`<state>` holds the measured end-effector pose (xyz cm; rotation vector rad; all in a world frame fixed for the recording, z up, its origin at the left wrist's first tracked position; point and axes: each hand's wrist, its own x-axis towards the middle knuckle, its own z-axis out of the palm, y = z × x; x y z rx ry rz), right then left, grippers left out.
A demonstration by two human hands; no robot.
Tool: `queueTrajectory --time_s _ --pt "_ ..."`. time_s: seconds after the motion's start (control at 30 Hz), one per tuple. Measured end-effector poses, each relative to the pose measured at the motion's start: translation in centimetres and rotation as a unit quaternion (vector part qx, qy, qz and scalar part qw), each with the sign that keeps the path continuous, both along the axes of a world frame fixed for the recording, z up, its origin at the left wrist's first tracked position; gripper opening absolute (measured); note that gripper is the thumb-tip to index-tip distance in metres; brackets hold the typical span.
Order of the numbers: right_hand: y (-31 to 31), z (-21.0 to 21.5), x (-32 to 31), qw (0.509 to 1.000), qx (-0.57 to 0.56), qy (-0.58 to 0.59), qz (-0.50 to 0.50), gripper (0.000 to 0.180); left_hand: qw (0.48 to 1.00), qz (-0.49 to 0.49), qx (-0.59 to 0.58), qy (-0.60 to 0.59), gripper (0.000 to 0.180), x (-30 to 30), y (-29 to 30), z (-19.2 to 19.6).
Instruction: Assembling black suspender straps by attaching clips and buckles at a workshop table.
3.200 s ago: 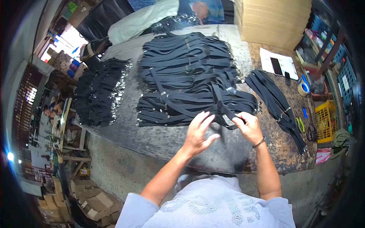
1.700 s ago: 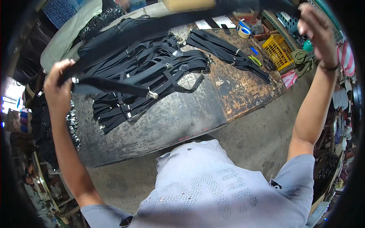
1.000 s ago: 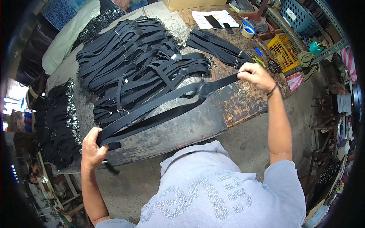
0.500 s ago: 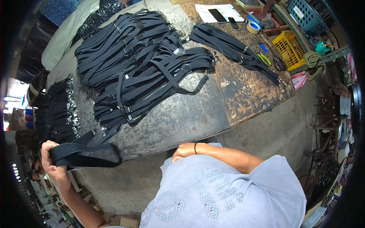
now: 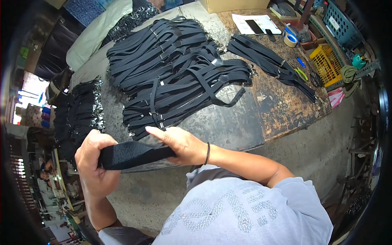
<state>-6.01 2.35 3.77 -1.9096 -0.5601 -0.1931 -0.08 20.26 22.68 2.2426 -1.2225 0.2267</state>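
Note:
A broad black elastic suspender strap stretches between my hands, in front of the table's near edge. My left hand is closed around its left end, fingers wrapped over the band. At the other end, my right hand grips the strap, with one digit stretched out to the left; its remaining fingers are partly hidden. Beyond my hands lies a big heap of black suspenders with metal clips and adjusters. A smaller bundle of suspenders rests to the right of it.
At the far left of the table is a row of black straps with shiny clips. Paper sheets, a phone, tape rolls and green-handled snips lie at the right back. A yellow basket stands beyond the table's right edge.
My right hand has come up from the table edge and taken hold of the strap. My left hand has moved right and up; the looped strap is now drawn out between both hands.

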Motion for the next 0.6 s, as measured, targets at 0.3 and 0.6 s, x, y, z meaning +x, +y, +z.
queueTrajectory --time_s 0.3,0.6 --pt "-13.5 -5.0 -3.8 0.972 -0.070 0.002 -0.224 0.052 0.981 0.110 0.044 0.154 0.027 3.0 5.2 -3.3" --pt "-19.8 -10.1 -9.2 0.912 0.031 0.227 -0.340 0.046 0.953 0.140 0.001 0.269 0.022 8.4 8.1 -8.7"
